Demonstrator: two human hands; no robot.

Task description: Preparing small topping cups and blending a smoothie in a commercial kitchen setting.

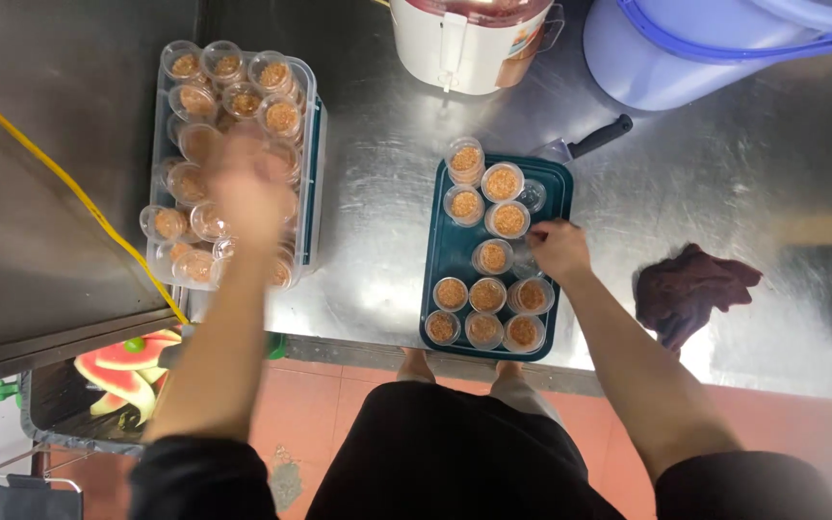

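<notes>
My left hand (250, 188) is blurred above a clear plastic bin (309, 144) piled with several small lidded cups of orange-brown filling; whether it holds a cup I cannot tell. My right hand (558, 248) rests on the dark green tray (556, 183), fingers pinched on a small clear cup (525, 258) at the tray's right side. Several small filled cups (485, 295) stand in rows on the tray, two stacked (465, 159) at its far left corner. An empty clear cup (533, 196) sits near the far right of the tray.
Everything stands on a steel counter (387, 193). A white bucket (469, 43) and a lavender tub (695, 43) stand at the back. A black-handled scraper (585, 143) lies behind the tray, a dark red cloth (690, 289) to its right. Watermelon rinds (122, 371) lie in a bin below left.
</notes>
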